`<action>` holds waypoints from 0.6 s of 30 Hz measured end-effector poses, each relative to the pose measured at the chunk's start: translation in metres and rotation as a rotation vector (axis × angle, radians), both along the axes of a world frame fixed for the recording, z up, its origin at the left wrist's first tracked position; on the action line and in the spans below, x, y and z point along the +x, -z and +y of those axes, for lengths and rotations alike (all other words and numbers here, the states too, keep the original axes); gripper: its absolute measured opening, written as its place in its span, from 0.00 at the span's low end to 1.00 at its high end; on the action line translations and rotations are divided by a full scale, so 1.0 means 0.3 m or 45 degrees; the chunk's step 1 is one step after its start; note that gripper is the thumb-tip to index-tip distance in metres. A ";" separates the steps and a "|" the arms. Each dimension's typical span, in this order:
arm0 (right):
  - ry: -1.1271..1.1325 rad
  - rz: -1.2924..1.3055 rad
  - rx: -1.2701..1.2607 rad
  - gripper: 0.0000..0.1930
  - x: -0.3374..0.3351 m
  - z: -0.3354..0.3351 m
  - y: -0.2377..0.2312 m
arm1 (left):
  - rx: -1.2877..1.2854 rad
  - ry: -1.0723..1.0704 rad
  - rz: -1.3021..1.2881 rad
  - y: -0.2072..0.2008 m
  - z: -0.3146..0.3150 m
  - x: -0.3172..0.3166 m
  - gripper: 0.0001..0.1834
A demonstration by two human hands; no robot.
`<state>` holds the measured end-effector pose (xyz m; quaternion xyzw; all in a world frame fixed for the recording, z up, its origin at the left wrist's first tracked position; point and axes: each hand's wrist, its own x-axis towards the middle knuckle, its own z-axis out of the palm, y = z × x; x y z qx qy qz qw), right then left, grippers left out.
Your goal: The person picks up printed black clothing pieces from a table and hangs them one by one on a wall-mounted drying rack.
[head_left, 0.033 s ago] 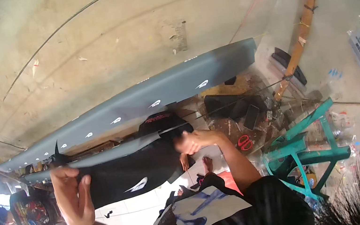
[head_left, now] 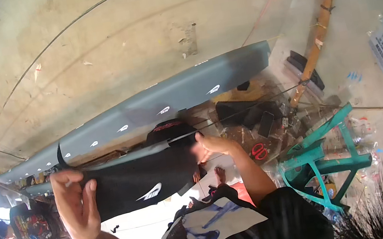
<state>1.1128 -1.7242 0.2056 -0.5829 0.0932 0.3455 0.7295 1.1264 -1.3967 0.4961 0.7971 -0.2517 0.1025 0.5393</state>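
A piece of black fabric (head_left: 124, 186) with a white printed logo is stretched sideways between my two hands. My left hand (head_left: 77, 207) pinches its left end between thumb and fingers, and a thin dark tip of material sticks up beyond the fingertips. At the right end, my right hand (head_left: 216, 145) has its fingers closed at the fabric's edge; the fingertips are blurred. Just behind the black piece runs a grey strip (head_left: 151, 150). Farther back hangs a long grey sheet (head_left: 187, 95) with a row of small white logos.
Red-handled scissors (head_left: 259, 151) and a dark phone (head_left: 266, 124) lie on a cluttered surface at right. Nearby is a green plastic stool (head_left: 309, 158) on its side. A wooden pole (head_left: 323, 26) leans by the wall; cords cross the view. A black item with red print (head_left: 170, 127) sits behind.
The black fabric has shifted slightly, and its logo now faces me more fully and looks sharper. My right hand has turned a little; my left hand keeps its hold.
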 end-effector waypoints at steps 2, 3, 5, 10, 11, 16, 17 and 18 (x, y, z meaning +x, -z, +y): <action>0.335 -0.133 0.408 0.46 0.010 -0.020 0.030 | -0.053 0.144 -0.047 -0.038 -0.072 0.030 0.13; 0.672 0.120 0.446 0.47 0.008 -0.045 0.012 | -0.088 0.253 -0.096 -0.052 -0.095 0.038 0.13; 0.958 -0.028 0.564 0.35 -0.002 -0.059 -0.068 | -0.137 0.315 -0.110 -0.070 -0.125 0.059 0.13; 1.258 -0.825 0.377 0.17 -0.132 -0.292 -0.340 | -0.108 0.400 0.084 -0.079 -0.223 0.152 0.17; 1.271 -0.931 0.219 0.16 -0.148 -0.428 -0.356 | -0.193 0.422 0.116 -0.046 -0.271 0.189 0.20; 1.334 -1.300 0.002 0.10 -0.253 -0.914 -0.694 | -0.274 0.480 0.119 0.065 -0.604 0.327 0.21; 1.259 -1.360 0.023 0.11 -0.238 -0.886 -0.808 | -0.390 0.476 0.112 0.080 -0.682 0.351 0.22; 1.255 -1.331 -0.048 0.11 -0.247 -0.951 -0.862 | -0.522 0.492 0.103 0.089 -0.774 0.362 0.22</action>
